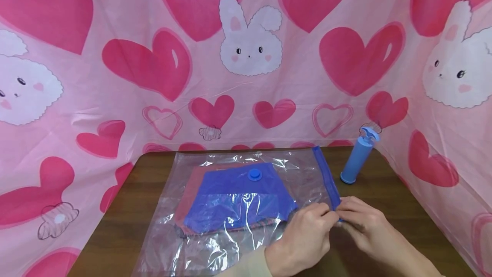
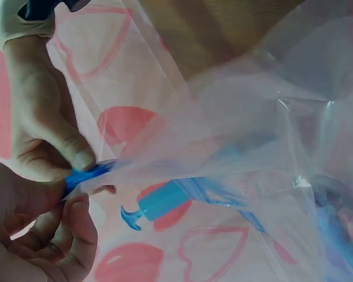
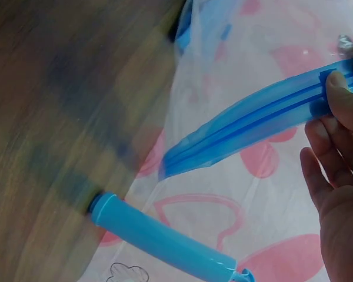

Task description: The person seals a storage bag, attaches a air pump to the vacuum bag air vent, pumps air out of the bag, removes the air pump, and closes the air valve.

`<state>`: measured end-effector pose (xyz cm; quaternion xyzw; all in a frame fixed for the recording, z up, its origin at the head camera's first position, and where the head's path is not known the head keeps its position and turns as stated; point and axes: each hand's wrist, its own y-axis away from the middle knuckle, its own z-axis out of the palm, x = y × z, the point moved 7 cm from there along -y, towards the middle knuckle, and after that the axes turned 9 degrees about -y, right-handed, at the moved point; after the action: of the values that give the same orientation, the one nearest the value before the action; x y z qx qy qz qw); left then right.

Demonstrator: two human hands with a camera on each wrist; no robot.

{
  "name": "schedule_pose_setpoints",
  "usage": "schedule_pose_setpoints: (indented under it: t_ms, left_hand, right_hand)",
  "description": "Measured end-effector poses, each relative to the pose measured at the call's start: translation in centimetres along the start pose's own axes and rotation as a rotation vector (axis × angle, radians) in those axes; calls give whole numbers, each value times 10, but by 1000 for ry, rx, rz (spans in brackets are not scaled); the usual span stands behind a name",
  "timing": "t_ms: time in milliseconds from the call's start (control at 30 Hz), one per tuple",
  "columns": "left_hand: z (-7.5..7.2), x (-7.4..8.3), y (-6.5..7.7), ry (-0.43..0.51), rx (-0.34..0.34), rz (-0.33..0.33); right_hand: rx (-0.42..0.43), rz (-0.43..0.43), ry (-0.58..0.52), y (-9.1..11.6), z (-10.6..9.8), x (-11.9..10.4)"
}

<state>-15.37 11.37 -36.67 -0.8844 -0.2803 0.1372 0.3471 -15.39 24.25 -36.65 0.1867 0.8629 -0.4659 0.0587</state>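
Note:
A clear vacuum storage bag [image 1: 303, 174] lies on the table with folded blue cloth [image 1: 230, 187] and pink cloth [image 1: 190, 191] inside. A round blue valve [image 1: 254, 175] sits on its upper face. Along the bag's right side runs a blue zip strip [image 1: 326, 174]. My left hand [image 1: 307, 232] pinches the strip near its front end. Close beside it, my right hand [image 1: 367, 223] pinches the same strip. In the right wrist view a small blue slider [image 3: 326, 88] sits under the right thumb [image 3: 344, 97], clipped across the strip.
A blue hand pump [image 1: 357, 159] stands upright on the table to the right of the bag, its handle on top. The brown wooden table [image 1: 119, 213] is backed by a pink curtain [image 1: 246, 93] with hearts and rabbits, which also hangs at both sides.

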Motion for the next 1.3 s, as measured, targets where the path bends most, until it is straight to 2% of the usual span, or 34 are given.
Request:
schedule_pose_setpoints:
  t_ms: [333, 500, 633, 700, 967, 1100, 1300]
  left_hand:
    - [-3, -5, 0, -48, -25, -17]
    - [1, -7, -1, 15, -88, -47]
    - [5, -4, -3, 13, -134, -40]
    - [5, -3, -5, -10, -124, -30]
    - [0, -2, -7, -139, -29, -2]
    - [-2, -1, -9, -152, 2, 12]
    - [-1, -3, -10, -115, 19, -18]
  right_hand:
    - [-4, -3, 33, 8, -1, 13]
    - [3, 55, 61, 13, -5, 15]
    - [22, 49, 68, 14, -8, 12]
    - [26, 25, 54, 13, -9, 10]
    - [-10, 21, 35, 5, -5, 13]
    - [-8, 14, 47, 3, -4, 12]
    - [23, -7, 58, 0, -2, 11]
